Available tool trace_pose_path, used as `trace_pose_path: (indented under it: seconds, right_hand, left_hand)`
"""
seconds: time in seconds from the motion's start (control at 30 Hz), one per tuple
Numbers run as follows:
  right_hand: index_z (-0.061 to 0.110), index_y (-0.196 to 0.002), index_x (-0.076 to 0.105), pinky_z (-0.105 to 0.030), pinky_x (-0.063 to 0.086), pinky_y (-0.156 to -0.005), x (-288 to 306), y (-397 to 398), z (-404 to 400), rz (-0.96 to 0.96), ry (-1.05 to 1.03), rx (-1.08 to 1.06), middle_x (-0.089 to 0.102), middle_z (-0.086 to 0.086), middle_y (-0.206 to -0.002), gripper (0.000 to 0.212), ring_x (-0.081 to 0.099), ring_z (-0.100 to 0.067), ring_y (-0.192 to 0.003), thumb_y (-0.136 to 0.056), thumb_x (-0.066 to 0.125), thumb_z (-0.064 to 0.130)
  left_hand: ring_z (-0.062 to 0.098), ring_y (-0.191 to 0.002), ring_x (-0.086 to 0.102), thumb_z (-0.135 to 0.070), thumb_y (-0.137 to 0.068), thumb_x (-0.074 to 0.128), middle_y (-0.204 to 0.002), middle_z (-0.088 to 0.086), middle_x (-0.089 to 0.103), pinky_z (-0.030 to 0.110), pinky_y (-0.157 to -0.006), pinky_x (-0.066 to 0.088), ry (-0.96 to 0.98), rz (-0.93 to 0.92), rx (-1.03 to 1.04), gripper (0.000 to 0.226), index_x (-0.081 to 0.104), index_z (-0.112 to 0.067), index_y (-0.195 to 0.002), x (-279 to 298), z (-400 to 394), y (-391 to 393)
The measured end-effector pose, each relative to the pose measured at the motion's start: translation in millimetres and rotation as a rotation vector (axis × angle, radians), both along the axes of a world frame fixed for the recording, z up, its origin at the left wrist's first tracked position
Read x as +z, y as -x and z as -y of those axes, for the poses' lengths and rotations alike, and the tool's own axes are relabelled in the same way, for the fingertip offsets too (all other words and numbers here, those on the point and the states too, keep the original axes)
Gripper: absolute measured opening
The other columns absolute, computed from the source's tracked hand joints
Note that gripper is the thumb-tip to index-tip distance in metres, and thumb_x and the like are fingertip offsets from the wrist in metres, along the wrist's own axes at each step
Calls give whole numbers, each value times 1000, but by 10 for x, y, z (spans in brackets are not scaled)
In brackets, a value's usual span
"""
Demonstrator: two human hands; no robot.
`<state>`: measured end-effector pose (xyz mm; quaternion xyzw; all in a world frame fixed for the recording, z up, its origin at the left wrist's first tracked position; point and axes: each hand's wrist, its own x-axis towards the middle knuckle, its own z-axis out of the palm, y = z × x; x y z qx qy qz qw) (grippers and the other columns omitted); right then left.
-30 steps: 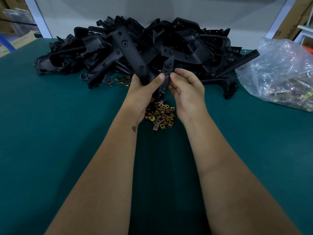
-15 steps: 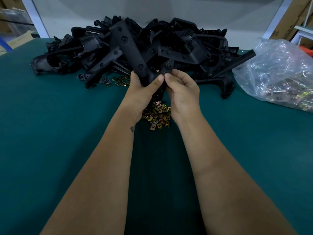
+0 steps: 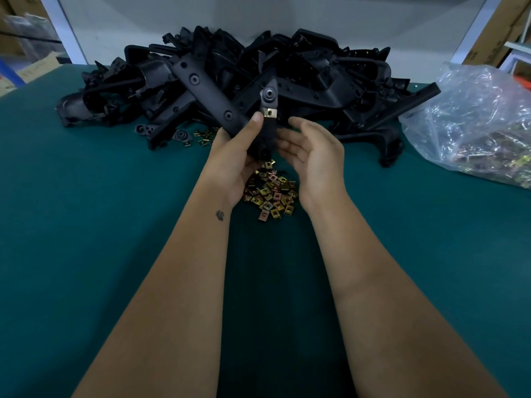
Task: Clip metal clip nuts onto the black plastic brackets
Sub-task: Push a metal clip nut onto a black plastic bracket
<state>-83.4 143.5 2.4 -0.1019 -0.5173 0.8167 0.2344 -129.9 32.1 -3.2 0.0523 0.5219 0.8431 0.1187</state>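
My left hand (image 3: 235,156) grips a black plastic bracket (image 3: 207,90) that rises up and to the left, thumb against its short upright arm. A brass clip nut (image 3: 270,112) sits clipped on that arm just below a round boss. My right hand (image 3: 314,152) hovers just right of the bracket with palm turned in and fingers relaxed, holding nothing. Below both hands lies a pile of loose clip nuts (image 3: 271,195) on the green mat.
A big heap of black brackets (image 3: 301,79) fills the back of the green table (image 3: 86,225). A few stray clip nuts (image 3: 205,137) lie at its front left. A clear plastic bag (image 3: 477,124) of clip nuts sits at the right.
My right hand has let go of the bracket arm and drawn back to the right with fingers spread. The clip nut now shows seated on the arm. My left hand keeps its hold.
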Motion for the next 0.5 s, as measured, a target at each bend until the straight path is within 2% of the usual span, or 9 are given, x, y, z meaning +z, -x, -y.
trace_pose_path:
  seconds: [0.13,0.2,0.23,0.33,0.4,0.43,0.5]
  right_hand:
    - [16,-90,72,-18,52,-64,-49,15,-89,142,-319,-164,71,1,-76,20,63,-9,-69,-95,53,9]
    - [23,-89,72,-14,49,-68,-78,35,-110,202,-565,-185,69,11,-82,20,61,-1,-74,-93,56,11]
    - [24,-94,72,-15,49,-74,-97,41,-102,229,-707,-161,68,14,-88,19,61,0,-82,-92,58,12]
    - [20,-120,69,-32,45,-97,-177,72,-46,325,-1136,-31,65,3,-114,29,56,-17,-112,-92,60,19]
    - [22,-126,66,-36,38,-99,-214,94,-7,392,-1406,5,59,-6,-126,33,46,-28,-121,-94,59,28]
    - [22,-124,67,-37,38,-99,-219,102,3,394,-1443,7,59,-7,-126,31,46,-29,-121,-95,60,29]
    - [21,-118,70,-41,43,-100,-208,103,7,366,-1365,7,64,-5,-120,26,51,-28,-117,-93,63,25]
  left_hand:
    - [19,-107,69,-31,-94,66,-123,6,69,30,-78,58,-130,85,121,47,53,-11,-135,33,81,50]
    - [20,-105,68,-31,-94,67,-122,6,69,30,-76,56,-149,117,186,48,53,-11,-135,36,110,81]
    - [19,-104,69,-31,-94,68,-121,5,69,30,-74,56,-145,128,207,48,53,-11,-135,32,116,90]
    - [17,-101,68,-31,-93,68,-120,3,69,29,-72,54,-153,152,223,49,52,-13,-136,22,115,103]
    - [16,-100,68,-31,-93,69,-119,2,69,28,-71,54,-151,162,216,50,52,-14,-136,20,109,112]
    - [16,-99,69,-31,-92,69,-119,2,69,28,-72,54,-147,166,213,50,52,-14,-136,19,108,116]
    - [15,-99,69,-31,-92,70,-119,2,70,29,-74,54,-148,171,208,51,52,-14,-136,18,104,127]
